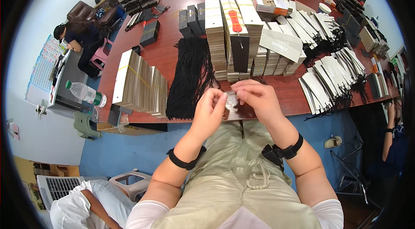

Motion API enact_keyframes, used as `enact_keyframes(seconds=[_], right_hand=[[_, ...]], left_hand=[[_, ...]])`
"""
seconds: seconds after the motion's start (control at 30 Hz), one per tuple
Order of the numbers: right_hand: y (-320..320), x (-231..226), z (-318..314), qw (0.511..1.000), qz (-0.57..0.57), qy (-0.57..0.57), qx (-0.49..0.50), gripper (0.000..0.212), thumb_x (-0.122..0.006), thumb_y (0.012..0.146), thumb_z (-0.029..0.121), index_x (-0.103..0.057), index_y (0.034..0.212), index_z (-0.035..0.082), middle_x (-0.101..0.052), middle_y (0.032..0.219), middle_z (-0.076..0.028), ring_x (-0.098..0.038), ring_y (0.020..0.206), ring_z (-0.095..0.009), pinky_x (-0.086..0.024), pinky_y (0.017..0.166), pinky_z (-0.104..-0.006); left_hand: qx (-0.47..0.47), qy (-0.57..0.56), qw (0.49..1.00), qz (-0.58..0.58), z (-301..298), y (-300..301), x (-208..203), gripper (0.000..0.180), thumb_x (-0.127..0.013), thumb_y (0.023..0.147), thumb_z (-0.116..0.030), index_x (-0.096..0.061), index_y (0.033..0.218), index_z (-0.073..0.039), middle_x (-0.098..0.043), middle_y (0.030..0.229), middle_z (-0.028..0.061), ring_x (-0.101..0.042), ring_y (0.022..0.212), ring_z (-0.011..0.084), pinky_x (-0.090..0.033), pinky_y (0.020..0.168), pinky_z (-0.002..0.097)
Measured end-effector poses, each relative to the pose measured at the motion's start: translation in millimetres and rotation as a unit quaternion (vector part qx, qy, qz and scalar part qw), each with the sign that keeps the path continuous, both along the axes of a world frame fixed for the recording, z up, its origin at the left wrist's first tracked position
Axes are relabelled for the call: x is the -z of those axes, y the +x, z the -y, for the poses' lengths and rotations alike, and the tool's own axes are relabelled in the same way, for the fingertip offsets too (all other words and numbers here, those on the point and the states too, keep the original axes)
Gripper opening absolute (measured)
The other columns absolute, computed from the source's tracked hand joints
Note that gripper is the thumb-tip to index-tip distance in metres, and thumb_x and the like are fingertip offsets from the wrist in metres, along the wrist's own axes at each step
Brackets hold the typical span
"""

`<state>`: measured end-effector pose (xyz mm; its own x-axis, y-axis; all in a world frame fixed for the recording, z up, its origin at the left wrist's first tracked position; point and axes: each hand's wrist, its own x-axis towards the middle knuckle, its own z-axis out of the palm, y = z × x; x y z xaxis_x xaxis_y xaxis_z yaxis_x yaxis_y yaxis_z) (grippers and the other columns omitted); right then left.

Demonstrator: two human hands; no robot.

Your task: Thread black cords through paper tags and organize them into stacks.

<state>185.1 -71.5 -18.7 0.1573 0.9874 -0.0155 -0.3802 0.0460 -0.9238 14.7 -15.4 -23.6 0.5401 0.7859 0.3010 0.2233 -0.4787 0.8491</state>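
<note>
At the table's front edge my left hand (pixel 210 110) is closed, thumb pressed to the fingertips. My right hand (pixel 259 99) is beside it, its fingers bent in a pinch. What either holds is too small to make out. Between them shows a small pale, shiny patch (pixel 231 100); whether it is held or lies on the table I cannot tell. Left of my hands lies a bundle of black cords (pixel 188 77). Behind them stand tall stacks of white cards (pixel 215 34), one with a red-handled tool (pixel 234 20) and a black tag (pixel 240 52).
Banded cards (pixel 136 83) stand at the left. White tags with black cords (pixel 333 80) spread at the right. A water bottle (pixel 86 93) is near the table's left edge. Another person (pixel 82 43) sits at the far left; a co-worker's arm (pixel 390 129) shows at the right.
</note>
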Motion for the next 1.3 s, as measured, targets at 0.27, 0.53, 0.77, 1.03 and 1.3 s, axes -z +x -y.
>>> enact_keyframes(seconds=[0.27, 0.53, 0.77, 1.03, 1.3], right_hand=[[-5.0, -0.7, 31.2, 0.828, 0.307, 0.224, -0.412, 0.010, -0.069, 0.079, 0.009, -0.072, 0.087, 0.003, -0.068, 0.083, -0.008, -0.063, 0.077, -0.023, -0.049, 0.071, -0.0329], [10.7, -2.2, 29.5, 0.893, 0.220, 0.129, -0.370, 0.011, -0.069, 0.081, 0.009, -0.071, 0.087, 0.000, -0.068, 0.086, -0.009, -0.062, 0.078, -0.016, -0.049, 0.072, -0.0284], [8.1, -12.4, 16.6, 0.989, 0.148, 0.027, -0.013, 0.015, -0.068, 0.083, 0.009, -0.070, 0.093, -0.003, -0.067, 0.096, -0.008, -0.060, 0.081, -0.012, -0.048, 0.073, -0.0251], [9.1, -15.7, 17.0, 0.989, -0.047, -0.077, -0.116, 0.027, -0.067, 0.086, 0.015, -0.066, 0.103, -0.006, -0.066, 0.077, -0.006, -0.059, 0.074, -0.010, -0.047, 0.067, -0.0233], [1.9, -5.9, 13.3, 0.996, -0.005, 0.046, -0.076, 0.015, -0.069, 0.084, 0.011, -0.070, 0.092, 0.000, -0.053, 0.124, -0.012, -0.057, 0.092, -0.014, -0.047, 0.079, -0.0284]], left_hand=[[0.083, -0.589, 0.727, 0.344, -41.1, -14.5, 2.2, 0.029, -0.041, 0.100, -0.025, -0.052, 0.108, 0.000, -0.056, 0.080, 0.0055, -0.052, 0.068, 0.0158, -0.046, 0.065, 0.0294], [0.108, -0.451, 0.851, 0.247, -16.2, -15.0, -17.9, 0.023, -0.040, 0.101, -0.025, -0.054, 0.102, -0.006, -0.036, 0.058, -0.0049, -0.025, 0.046, 0.0037, -0.020, 0.040, 0.0201], [0.168, -0.246, 0.951, 0.083, 12.5, -9.1, -21.7, 0.020, -0.049, 0.098, -0.015, -0.063, 0.096, 0.000, -0.061, 0.085, -0.0003, -0.053, 0.077, 0.0055, -0.044, 0.071, 0.0217], [0.193, -0.172, 0.966, 0.005, 17.2, -8.1, -22.1, 0.016, -0.052, 0.093, -0.010, -0.063, 0.090, 0.001, -0.059, 0.080, 0.0003, -0.050, 0.072, 0.0068, -0.042, 0.066, 0.0226], [0.114, -0.164, 0.965, 0.171, 16.4, -0.7, -7.9, 0.024, -0.057, 0.089, -0.008, -0.053, 0.110, 0.001, -0.057, 0.107, 0.0097, -0.056, 0.095, 0.0129, -0.047, 0.082, 0.0274]])
